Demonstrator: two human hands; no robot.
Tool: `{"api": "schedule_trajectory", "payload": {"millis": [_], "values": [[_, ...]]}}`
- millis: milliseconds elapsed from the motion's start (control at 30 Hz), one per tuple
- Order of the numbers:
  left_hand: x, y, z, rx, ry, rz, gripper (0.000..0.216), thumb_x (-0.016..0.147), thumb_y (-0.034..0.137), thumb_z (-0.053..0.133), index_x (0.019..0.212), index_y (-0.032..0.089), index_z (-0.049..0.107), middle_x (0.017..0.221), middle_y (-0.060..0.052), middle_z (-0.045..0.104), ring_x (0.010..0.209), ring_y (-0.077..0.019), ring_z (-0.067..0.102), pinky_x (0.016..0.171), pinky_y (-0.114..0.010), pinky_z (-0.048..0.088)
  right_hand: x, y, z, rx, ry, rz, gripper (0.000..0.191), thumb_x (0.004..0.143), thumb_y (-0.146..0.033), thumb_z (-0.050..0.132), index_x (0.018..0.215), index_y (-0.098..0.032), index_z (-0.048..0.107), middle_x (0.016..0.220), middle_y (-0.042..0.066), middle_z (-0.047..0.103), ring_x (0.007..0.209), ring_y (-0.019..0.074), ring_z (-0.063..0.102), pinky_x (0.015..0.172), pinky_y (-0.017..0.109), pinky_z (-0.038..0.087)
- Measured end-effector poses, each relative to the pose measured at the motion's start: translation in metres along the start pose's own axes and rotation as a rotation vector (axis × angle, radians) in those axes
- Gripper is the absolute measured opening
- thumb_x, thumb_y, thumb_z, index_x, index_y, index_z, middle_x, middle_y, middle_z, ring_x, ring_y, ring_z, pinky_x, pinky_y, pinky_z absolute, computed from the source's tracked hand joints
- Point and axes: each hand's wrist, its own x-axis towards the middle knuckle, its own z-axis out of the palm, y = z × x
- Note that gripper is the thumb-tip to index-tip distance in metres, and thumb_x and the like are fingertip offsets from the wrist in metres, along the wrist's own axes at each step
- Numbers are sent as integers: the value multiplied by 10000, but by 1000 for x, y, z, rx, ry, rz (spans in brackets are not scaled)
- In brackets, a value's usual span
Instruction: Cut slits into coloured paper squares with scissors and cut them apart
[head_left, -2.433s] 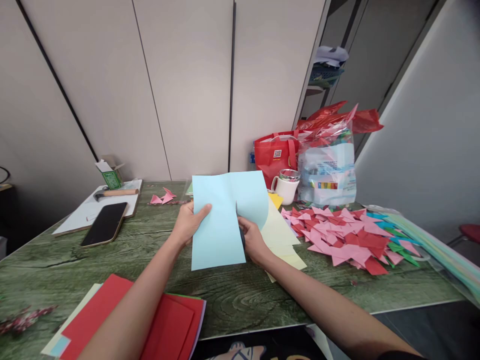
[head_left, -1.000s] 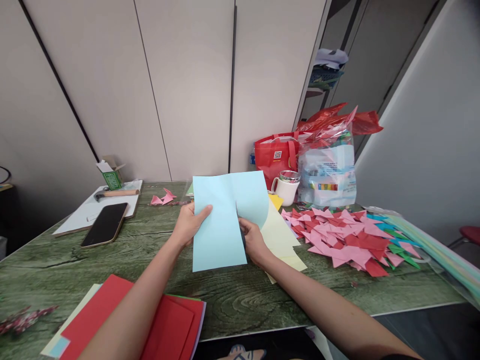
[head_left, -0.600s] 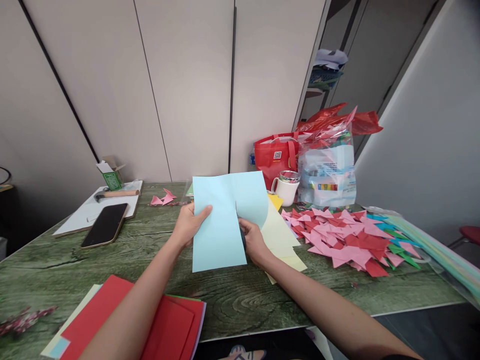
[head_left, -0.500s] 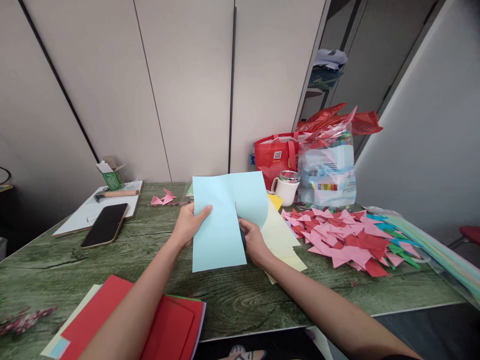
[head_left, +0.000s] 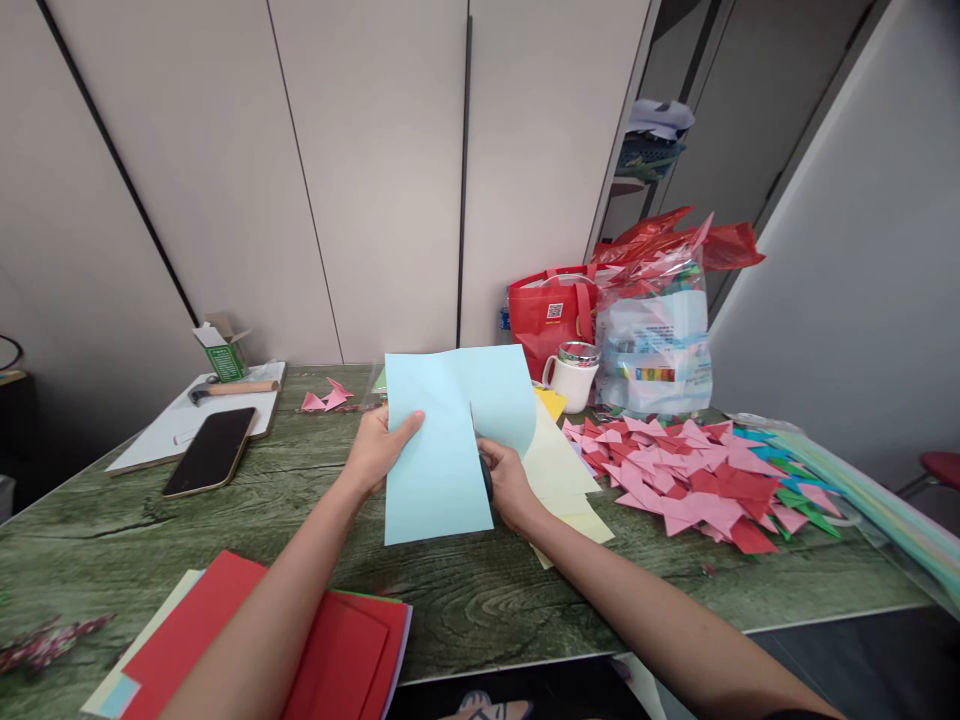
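Observation:
A sheet of light blue paper (head_left: 435,450) is held up above the table, cut from its lower edge to about mid-height. My left hand (head_left: 382,445) grips its left edge, thumb on the front and fingers behind. My right hand (head_left: 506,480) is closed around the dark handles of scissors (head_left: 487,478) at the cut. Most of the scissors is hidden by the hand and the paper. The right half of the sheet curls back behind my right hand. Pale yellow sheets (head_left: 559,470) lie on the table beyond that hand.
Folded pink and red paper pieces (head_left: 690,475) are heaped at right, before a white mug (head_left: 574,378), a red bag (head_left: 551,315) and a plastic bag (head_left: 654,345). At left lie a phone (head_left: 211,450) and a hammer (head_left: 236,388). Red paper sheets (head_left: 345,650) lie under my left forearm.
Hardly anything differs. The top right corner of the blue paper has shifted very slightly; both hands keep their places.

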Motion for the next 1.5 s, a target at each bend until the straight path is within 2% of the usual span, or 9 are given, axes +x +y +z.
{"api": "schedule_trajectory", "payload": {"millis": [267,600,1033,1300,1500], "values": [[1,-2,-1,-21,-8,3,272,592,355,668,734,136,593,673,-28,656,478,-123,559,456,-239,463,0,1,0,20,12,2,195,594,-212,606,777,-145,626,485,-44,583,411,84,448,437,213,378],[-1,1,0,8,-6,3,301,585,376,667,737,129,586,677,-37,655,482,-126,554,428,-228,449,0,0,1,2,58,34,167,573,-206,606,725,-138,623,406,-60,502,436,92,444,459,219,379],[-1,-1,0,6,-79,-8,310,584,382,670,732,130,570,647,-26,638,487,-131,558,448,-246,463,5,-1,-5,-81,25,-93,281,582,-134,559,860,-146,600,693,9,660,507,115,530,472,218,419],[-2,0,1,-5,-85,-12,299,589,369,669,745,133,573,652,-19,638,490,-126,557,448,-240,463,5,1,-4,-62,16,-81,279,587,-158,549,861,-150,597,727,18,668,551,139,564,447,216,417],[-2,1,0,-11,-81,-19,288,593,365,670,735,135,570,640,-12,630,485,-124,554,441,-237,462,4,0,-4,-69,26,-73,257,577,-159,556,830,-154,601,670,2,661,546,134,555,469,221,423]]}}
